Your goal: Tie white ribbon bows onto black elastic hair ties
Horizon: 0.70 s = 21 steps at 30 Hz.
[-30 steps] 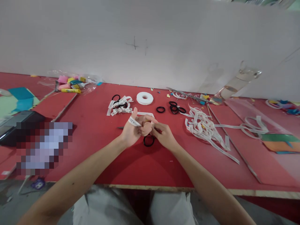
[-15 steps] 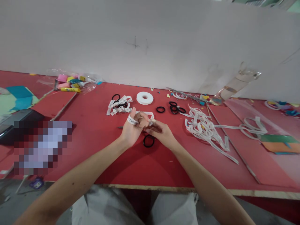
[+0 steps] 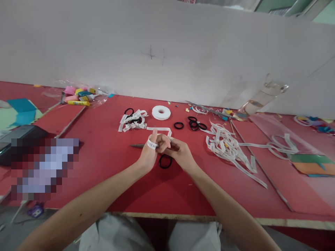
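Observation:
My left hand [image 3: 150,155] has a white printed ribbon [image 3: 152,144] looped round its raised thumb, with the other fingers curled in. Against those fingertips my right hand [image 3: 180,152] pinches; the ribbon between the hands is mostly hidden. A white strip [image 3: 158,129] lies on the table just beyond and runs down to the fingers. Under the hands, a dark pointed blade [image 3: 136,145] sticks out on the left and a black loop [image 3: 165,161] shows below, seemingly parts of one pair of scissors. Farther off stand a white ribbon roll [image 3: 161,112] and a single black ring [image 3: 178,125].
Ribbon pieces with black rings [image 3: 134,120] lie back left, more black rings [image 3: 193,123] back right. A tangled ribbon heap [image 3: 226,141] spreads rightward. A clear bottle [image 3: 259,99] leans on the wall. Bagged coloured packets [image 3: 80,93] and a black device [image 3: 23,141] are left.
Both hands have shifted slightly toward me and closer together, the left one a little rightward. More of the blade and of the white strip beyond the hands now shows.

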### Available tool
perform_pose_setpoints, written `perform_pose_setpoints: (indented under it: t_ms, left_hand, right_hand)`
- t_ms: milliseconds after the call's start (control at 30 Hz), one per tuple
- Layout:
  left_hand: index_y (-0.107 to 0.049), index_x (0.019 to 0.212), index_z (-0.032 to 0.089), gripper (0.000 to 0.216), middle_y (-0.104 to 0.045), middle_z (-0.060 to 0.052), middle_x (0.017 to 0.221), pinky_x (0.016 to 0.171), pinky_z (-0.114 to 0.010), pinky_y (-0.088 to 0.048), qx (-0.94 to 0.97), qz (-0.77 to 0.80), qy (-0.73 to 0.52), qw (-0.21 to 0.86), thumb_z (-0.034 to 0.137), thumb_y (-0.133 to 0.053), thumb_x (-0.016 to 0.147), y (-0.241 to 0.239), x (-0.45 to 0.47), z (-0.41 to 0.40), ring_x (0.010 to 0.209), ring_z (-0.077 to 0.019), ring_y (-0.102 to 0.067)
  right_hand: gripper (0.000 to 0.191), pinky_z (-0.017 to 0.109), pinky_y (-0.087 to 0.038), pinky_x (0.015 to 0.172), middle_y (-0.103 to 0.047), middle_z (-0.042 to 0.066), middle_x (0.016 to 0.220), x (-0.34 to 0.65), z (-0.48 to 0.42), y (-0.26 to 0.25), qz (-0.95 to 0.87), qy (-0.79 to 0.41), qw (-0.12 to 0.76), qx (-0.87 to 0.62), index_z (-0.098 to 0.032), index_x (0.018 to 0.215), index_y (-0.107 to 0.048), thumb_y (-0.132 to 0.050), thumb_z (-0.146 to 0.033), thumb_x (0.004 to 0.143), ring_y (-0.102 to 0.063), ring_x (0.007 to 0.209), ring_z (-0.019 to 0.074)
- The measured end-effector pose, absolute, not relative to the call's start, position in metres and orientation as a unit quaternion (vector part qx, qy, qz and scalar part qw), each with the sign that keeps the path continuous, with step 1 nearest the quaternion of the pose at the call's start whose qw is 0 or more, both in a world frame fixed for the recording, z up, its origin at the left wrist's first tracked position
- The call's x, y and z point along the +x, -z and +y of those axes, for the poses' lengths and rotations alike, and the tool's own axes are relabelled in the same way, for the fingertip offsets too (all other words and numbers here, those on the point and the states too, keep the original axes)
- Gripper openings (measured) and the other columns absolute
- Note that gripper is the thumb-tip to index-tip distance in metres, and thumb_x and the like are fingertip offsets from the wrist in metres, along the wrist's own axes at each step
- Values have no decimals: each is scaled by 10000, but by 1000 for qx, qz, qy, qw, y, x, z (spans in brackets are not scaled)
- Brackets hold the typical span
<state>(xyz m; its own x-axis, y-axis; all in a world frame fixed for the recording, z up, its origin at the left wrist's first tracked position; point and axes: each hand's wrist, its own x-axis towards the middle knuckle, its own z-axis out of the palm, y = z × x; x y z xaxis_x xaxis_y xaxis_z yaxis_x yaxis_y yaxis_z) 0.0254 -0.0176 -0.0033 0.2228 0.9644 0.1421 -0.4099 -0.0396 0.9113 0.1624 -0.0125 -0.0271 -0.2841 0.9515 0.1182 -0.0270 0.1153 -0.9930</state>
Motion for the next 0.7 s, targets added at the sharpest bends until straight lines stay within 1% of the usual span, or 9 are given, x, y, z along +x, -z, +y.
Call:
perform_pose_setpoints:
  t_ms: [167, 267, 367, 467, 600, 700]
  left_hand:
    - [-598, 580, 154, 723, -208, 47, 480, 547, -286, -156, 458, 300, -552, 629, 730, -305, 904, 2, 28, -20, 495, -102, -180]
    - [-599, 576, 153, 714, -220, 48, 474, 546, -284, -165, 449, 303, -560, 627, 731, -329, 898, 2, 29, -20, 493, -100, -182]
    - [-597, 569, 155, 699, -218, 46, 469, 554, -279, -197, 436, 298, -560, 639, 725, -357, 894, 4, 27, -18, 505, -108, -223]
    - [-605, 599, 158, 652, -189, 52, 473, 573, -274, -223, 418, 275, -557, 663, 678, -377, 919, 5, 24, -17, 523, -117, -255]
    - [-615, 656, 157, 564, -144, 66, 487, 565, -267, -204, 412, 235, -542, 694, 594, -414, 950, 5, 20, -16, 515, -111, -217]
    - [-625, 702, 150, 480, -154, 77, 469, 547, -259, -204, 422, 207, -530, 706, 528, -465, 951, 4, 19, -16, 488, -98, -194]
  right_hand:
    - [248, 326, -534, 826, -719, 30, 880, 160, -16, 28, -568, -550, 467, -395, -188, 857, -682, -777, -368, 715, -670, 846, 191]
    - [240, 312, -528, 817, -708, 25, 872, 159, -16, 29, -556, -554, 467, -407, -183, 844, -680, -784, -347, 704, -661, 832, 182]
    - [223, 304, -523, 810, -700, 20, 868, 160, -15, 31, -571, -552, 456, -402, -179, 866, -673, -765, -315, 715, -654, 832, 178]
    - [186, 283, -514, 765, -692, 19, 854, 162, -13, 33, -604, -535, 442, -392, -175, 875, -663, -731, -287, 743, -644, 807, 168]
    - [178, 280, -513, 757, -694, 26, 872, 164, -12, 33, -631, -519, 422, -394, -177, 900, -658, -702, -296, 775, -643, 803, 168]
    - [194, 276, -514, 728, -693, 23, 862, 165, -13, 31, -645, -508, 404, -403, -175, 900, -664, -710, -305, 763, -632, 767, 165]
